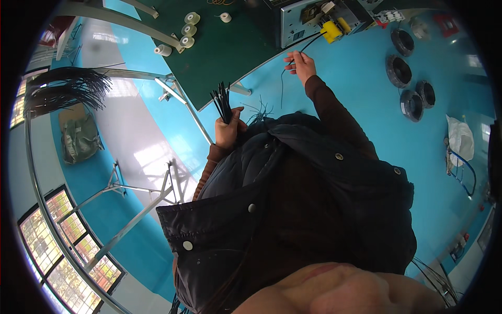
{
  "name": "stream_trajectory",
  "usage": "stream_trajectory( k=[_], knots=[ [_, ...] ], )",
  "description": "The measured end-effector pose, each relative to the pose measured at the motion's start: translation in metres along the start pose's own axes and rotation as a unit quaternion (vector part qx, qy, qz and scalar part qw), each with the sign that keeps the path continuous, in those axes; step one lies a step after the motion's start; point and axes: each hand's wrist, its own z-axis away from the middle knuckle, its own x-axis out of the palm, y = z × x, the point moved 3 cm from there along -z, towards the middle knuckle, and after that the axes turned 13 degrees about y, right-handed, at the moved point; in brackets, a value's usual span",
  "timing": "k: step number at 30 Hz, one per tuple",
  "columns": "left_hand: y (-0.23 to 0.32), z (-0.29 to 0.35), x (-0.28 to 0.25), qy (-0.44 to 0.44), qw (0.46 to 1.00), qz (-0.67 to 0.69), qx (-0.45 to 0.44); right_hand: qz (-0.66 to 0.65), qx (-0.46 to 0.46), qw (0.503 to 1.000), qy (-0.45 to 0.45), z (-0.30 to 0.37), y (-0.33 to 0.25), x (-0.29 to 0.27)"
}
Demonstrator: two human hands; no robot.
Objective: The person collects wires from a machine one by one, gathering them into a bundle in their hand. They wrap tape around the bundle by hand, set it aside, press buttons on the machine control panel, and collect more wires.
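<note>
Two grips, both occupied. Item, nearest the dark padded jacket [219,220]: left grip [228,132], closed round a bundle of black strands [223,103], tips pointing away from the body. Item, farther out and to the right: right grip [303,68], fingers partly curled, thumb and forefinger apparently pinching a single black cable [311,43]; how firmly, I cannot tell from where I stand. Cable's long axis: slanting, far end reaching the yellow part [330,32], which lies ahead and to the right of the right grip; free end hanging back toward the body, left of the fingers. Right grip much the nearer to the yellow part; left grip well apart from it. Beyond: one silver-panelled machine [299,23]; five white spools [187,41] on the green counter [225,57].
</note>
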Motion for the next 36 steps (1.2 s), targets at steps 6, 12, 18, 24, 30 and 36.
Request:
stream_trajectory(
  k=[6, 12, 18, 24, 30, 36],
  knots=[
    [-0.002, -0.006, 0.005, -0.013, 1.000, 0.022, 0.009, 0.048, 0.008, 0.996, -0.073, 0.015, 0.018, 0.010],
    [0.008, -0.016, 0.017, -0.020, 0.997, 0.073, -0.024, 0.180, -0.138, 0.955, -0.194, 0.063, 0.067, 0.032],
    [-0.001, -0.024, 0.011, 0.008, 0.994, 0.110, -0.012, 0.417, -0.310, 0.779, -0.351, 0.103, 0.047, 0.054],
    [0.007, -0.020, 0.014, -0.008, 0.994, 0.106, 0.015, 0.488, -0.318, 0.694, -0.423, 0.114, 0.041, 0.073],
    [-0.005, -0.018, 0.010, 0.015, 0.995, 0.097, 0.019, 0.361, -0.308, 0.745, -0.468, 0.104, 0.049, 0.066],
    [-0.006, -0.011, 0.003, 0.045, 0.988, 0.145, 0.004, 0.035, 0.074, 0.989, -0.122, 0.028, 0.079, 0.012]
  ],
)
